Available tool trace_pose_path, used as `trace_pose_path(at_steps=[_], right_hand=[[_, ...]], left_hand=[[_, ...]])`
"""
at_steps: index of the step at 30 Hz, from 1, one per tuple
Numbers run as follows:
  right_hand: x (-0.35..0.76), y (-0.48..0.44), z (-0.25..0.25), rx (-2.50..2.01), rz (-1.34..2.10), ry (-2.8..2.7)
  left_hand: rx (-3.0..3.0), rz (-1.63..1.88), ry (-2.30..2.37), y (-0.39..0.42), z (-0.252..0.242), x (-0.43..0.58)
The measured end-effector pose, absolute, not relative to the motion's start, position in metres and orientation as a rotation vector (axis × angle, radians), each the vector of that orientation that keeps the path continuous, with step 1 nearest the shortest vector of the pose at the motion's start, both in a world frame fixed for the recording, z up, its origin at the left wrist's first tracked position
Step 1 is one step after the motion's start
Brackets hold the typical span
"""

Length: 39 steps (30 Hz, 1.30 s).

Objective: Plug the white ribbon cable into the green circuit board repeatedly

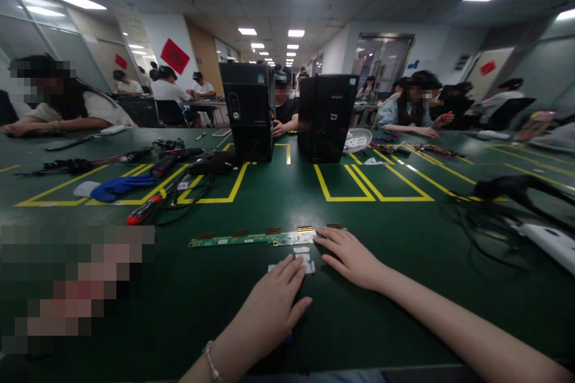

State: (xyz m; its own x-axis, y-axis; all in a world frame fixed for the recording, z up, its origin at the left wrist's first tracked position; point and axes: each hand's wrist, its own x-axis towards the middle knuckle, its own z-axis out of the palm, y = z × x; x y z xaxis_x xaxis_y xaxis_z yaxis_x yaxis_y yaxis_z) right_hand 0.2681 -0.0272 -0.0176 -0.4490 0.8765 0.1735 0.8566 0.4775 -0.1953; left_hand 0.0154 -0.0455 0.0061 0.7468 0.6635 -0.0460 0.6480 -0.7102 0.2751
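Observation:
A long, narrow green circuit board with several brown tabs along its far edge lies flat on the green table. My right hand rests at the board's right end, fingers stretched out and fingertips on or beside it. Nearer to me, my left hand lies palm down with its fingers extended over some small white pieces just below the board. Part of those pieces is hidden under the fingers. A bit of something blue shows beneath the left hand; its kind is hidden.
Two black computer towers stand mid-table, with a person behind them. At left lie a red-and-black screwdriver, a blue glove and cables. Black cables and a white device lie at right. People sit along both sides.

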Motion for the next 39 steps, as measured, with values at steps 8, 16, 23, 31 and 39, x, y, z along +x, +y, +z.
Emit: trace_pose_path(at_steps=[8,16,23,31,39], right_hand=[[0.270,-0.028,-0.020,-1.497,0.109,-2.464],[0.269,-0.029,-0.017,-1.489,0.129,-2.449],[0.269,-0.027,-0.016,-1.399,0.122,-2.425],[0.261,-0.011,-0.014,-1.213,0.174,-2.422],[0.263,-0.011,-0.012,-1.217,0.303,-2.422]], left_hand=[[2.755,0.015,0.980,-0.038,0.003,0.016],[2.852,0.182,0.908,-0.027,0.005,0.024],[2.868,0.337,0.826,-0.019,0.007,0.032],[2.798,0.357,0.812,-0.015,-0.004,0.021],[2.744,0.298,0.794,-0.013,-0.008,0.018]])
